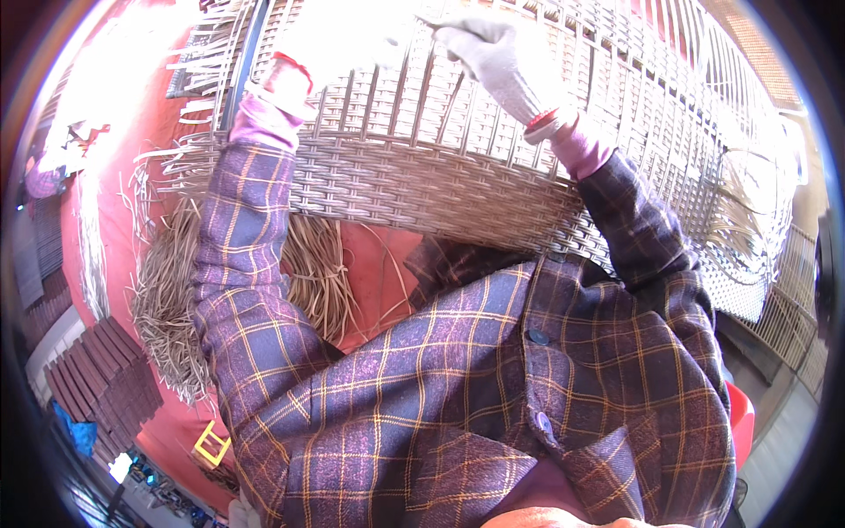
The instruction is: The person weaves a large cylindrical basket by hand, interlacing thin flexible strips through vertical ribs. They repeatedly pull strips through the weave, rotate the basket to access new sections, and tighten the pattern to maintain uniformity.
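A large woven wicker panel [414,185] in grey-brown strips lies in front of me, with a tightly woven band along its near side and open upright strands farther off. My right hand [493,66], in a pale grey glove with a red cuff edge, is over the far part of the weave. Its fingers are pinched together, and a thin dark strip [427,19] sticks out at their tips. My left hand [339,40] reaches over the panel's left part, also in a pale glove with red at the wrist. Strong glare washes out its fingers.
Loose strip ends [198,110] fringe the panel's left edge, beside a dark straight bar [246,66]. A bundle of tan strips [317,273] hangs over the red cloth [374,264]. Stacked brown slats [101,370] and a yellow frame-shaped piece [211,444] are at lower left.
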### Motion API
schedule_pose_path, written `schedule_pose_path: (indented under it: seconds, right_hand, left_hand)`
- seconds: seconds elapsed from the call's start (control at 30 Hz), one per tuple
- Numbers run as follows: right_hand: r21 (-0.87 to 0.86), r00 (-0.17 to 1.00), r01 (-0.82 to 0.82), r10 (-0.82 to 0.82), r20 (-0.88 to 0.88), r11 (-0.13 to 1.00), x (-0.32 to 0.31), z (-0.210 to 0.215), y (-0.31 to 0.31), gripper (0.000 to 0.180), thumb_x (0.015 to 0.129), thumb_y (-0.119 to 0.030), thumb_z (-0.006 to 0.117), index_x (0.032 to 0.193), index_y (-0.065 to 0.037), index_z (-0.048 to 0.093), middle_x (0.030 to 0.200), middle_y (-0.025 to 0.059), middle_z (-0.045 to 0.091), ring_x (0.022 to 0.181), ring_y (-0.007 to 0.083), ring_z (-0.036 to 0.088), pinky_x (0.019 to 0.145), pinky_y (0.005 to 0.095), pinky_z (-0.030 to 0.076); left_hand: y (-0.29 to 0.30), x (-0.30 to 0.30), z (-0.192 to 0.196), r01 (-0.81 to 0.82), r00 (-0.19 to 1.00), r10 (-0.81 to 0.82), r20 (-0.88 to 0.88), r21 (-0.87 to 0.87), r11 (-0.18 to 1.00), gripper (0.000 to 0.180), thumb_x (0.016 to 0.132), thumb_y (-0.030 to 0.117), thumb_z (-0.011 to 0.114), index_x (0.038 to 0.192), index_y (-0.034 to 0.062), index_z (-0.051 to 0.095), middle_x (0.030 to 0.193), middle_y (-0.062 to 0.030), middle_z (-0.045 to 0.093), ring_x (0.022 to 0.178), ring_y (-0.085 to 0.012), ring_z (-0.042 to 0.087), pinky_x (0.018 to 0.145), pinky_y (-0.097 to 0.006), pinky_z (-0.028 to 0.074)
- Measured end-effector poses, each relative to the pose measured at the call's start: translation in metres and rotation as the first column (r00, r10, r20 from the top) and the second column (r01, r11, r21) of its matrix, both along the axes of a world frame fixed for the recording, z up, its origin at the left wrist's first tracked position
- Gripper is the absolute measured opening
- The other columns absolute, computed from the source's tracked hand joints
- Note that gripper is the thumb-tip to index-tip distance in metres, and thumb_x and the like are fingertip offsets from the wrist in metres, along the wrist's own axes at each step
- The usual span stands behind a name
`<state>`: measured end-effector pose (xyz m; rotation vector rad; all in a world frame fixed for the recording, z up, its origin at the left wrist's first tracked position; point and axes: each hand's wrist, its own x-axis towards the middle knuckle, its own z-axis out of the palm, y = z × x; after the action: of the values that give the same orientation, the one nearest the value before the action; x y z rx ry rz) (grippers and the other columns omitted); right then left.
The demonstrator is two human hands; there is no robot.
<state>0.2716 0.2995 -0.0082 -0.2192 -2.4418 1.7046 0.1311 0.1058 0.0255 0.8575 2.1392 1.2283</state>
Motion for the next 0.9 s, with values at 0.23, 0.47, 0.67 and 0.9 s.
schedule_pose_path:
  seconds: [0.23,0.47,0.67,0.9]
  right_hand:
    - [0.414,0.992,0.071,-0.019,-0.128,0.908,-0.036,-0.045,-0.015,0.028,0.106,-0.027,0.060,0.124,-0.016,0.078,0.077,0.0093,0.075,0.060,0.0160,0.066,0.061,0.0361,0.053]
    - [0.068,0.980,0.050,-0.036,-0.196,0.996,-0.026,-0.042,-0.020,0.033,0.108,-0.032,0.063,0.128,-0.009,0.077,0.085,0.0024,0.073,0.070,0.0078,0.060,0.065,0.0280,0.049]
    - [0.164,0.979,-0.145,0.165,-0.117,0.976,-0.026,0.000,-0.029,0.042,0.109,-0.033,0.061,0.144,-0.011,0.069,0.093,-0.0005,0.074,0.073,0.0041,0.058,0.065,0.0237,0.048]
    - [0.195,0.987,-0.146,0.157,-0.040,0.970,-0.050,-0.010,-0.045,0.043,0.109,-0.036,0.057,0.141,-0.008,0.063,0.124,0.0125,0.070,0.113,0.0216,0.066,0.102,0.0416,0.051]
  left_hand:
    - [-0.005,0.004,-0.028,0.069,0.998,-0.068,-0.013,0.075,0.995,0.037,0.108,0.036,0.061,0.099,0.0048,0.078,0.078,-0.0065,0.077,0.061,-0.0142,0.072,0.055,-0.028,0.055]
    - [-0.007,-0.008,0.010,0.179,0.838,-0.394,-0.378,-0.491,0.852,0.039,0.105,0.041,0.064,0.097,0.0069,0.080,0.084,-0.0057,0.079,0.075,-0.0140,0.075,0.066,-0.033,0.059]
    - [-0.058,-0.033,0.003,0.143,0.686,-0.333,-0.647,-0.329,0.934,0.034,0.106,0.033,0.062,0.118,0.0050,0.075,0.110,-0.0113,0.074,0.099,-0.0190,0.066,0.073,-0.030,0.056]
    - [-0.053,-0.030,-0.035,0.150,0.756,-0.186,-0.628,-0.111,0.983,0.022,0.100,0.029,0.070,0.115,0.0135,0.076,0.097,-0.0052,0.079,0.071,-0.0165,0.072,0.062,-0.031,0.058]
